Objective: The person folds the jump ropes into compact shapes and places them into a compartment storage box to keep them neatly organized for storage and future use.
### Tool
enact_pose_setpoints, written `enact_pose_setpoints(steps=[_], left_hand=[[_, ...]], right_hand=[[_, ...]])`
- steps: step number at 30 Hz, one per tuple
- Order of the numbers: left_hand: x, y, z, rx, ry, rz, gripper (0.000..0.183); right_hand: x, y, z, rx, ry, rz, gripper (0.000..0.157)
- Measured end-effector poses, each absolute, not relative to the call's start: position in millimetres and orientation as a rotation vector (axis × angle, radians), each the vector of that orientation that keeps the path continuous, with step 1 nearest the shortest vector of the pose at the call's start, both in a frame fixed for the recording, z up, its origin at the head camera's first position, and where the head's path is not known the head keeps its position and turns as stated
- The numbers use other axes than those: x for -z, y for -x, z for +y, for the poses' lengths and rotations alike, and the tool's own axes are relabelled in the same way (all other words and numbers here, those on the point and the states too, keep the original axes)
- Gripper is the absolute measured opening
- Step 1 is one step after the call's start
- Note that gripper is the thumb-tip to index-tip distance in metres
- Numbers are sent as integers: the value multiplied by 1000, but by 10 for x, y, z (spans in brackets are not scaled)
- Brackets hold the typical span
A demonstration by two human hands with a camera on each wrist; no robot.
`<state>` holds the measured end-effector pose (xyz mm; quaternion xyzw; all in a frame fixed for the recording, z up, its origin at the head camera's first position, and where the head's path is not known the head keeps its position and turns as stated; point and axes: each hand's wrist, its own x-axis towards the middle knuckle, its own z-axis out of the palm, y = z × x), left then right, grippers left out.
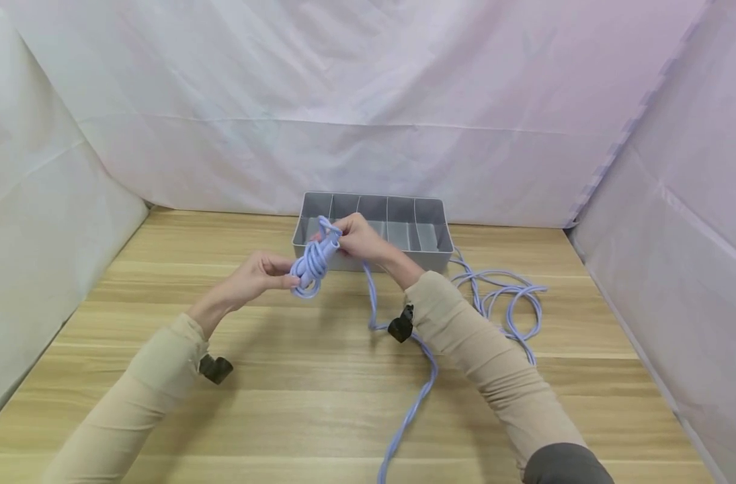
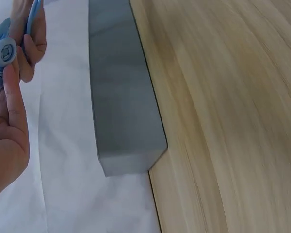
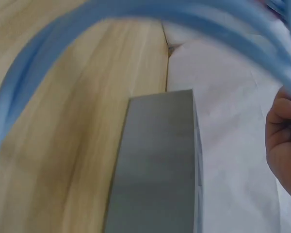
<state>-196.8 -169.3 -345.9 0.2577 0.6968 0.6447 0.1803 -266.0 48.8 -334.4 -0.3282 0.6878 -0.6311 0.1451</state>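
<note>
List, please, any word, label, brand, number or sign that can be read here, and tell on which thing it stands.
None can be read in any view.
Light-blue jump rope: no lettering visible; any marks on its handle ends are too small to make out.
Grey divided tray: no lettering visible.

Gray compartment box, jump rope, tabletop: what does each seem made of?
Gray compartment box: probably matte plastic; thin, smooth, evenly coloured walls. Jump rope: perhaps smooth plastic or rubber; even blue surface, loose curves. Tabletop: wood or wood-look laminate; visible grain, soft sheen.
</note>
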Motion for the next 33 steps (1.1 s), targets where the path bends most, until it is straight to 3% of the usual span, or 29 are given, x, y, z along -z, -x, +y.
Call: enact_pose_setpoints(steps=[10, 18, 23, 33], left_hand=[[3417, 2078, -1562, -2133, -521, 2030, 37], [3280, 2145, -1684, -2516, -247, 1950, 26], [3220, 2122, -1884, -2713, -114, 1898, 21], [3233, 2004, -2032, -2605, 31, 2227, 15]], right_hand=[[3437, 2643, 370, 1969, 715, 2023, 22], [3480, 2574, 373, 1798, 645, 2111, 32], [3540, 2532, 477, 1742, 620, 2114, 31], [3486, 2361, 626, 1581, 561, 1963, 32]])
